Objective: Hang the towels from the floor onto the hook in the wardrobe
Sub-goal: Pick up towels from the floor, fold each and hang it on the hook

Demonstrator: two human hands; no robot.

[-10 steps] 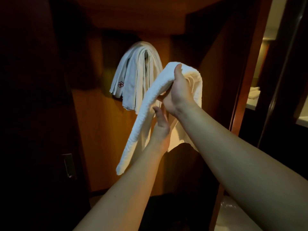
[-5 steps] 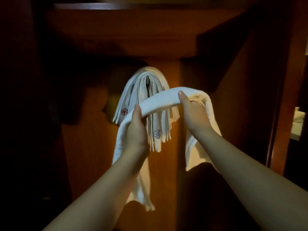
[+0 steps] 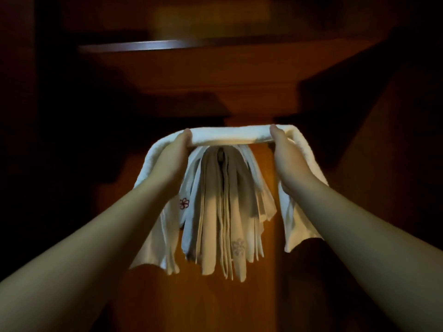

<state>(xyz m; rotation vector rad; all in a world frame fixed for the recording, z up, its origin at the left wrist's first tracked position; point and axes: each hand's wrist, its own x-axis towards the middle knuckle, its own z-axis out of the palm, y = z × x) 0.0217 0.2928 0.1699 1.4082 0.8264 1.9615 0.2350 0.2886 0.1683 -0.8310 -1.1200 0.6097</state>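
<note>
Left hand: raised, thumb on the near side, fingers curled over the far side of the white towel; grips the band left of centre. Purpose, as judged: one of two spaced holds that keep the middle stretch taut and level.

White towel: held high in the wardrobe, drawn out as a horizontal band between both hands, ends hanging down past each wrist. It sits just above and nearer than the hung bundle; not yet on the hook. The bare middle span looks meant to drop over the hook.

Hung towels: several folded pieces draped centrally against the far wooden panel, flower motifs on two. Hook: dark, barely visible at the top of the bundle.

Right hand: mirrors the left, thumb near, fingers wrapped behind, gripping the band right of centre.

Shelf: overhead, limiting how high the towel can be lifted.
</note>
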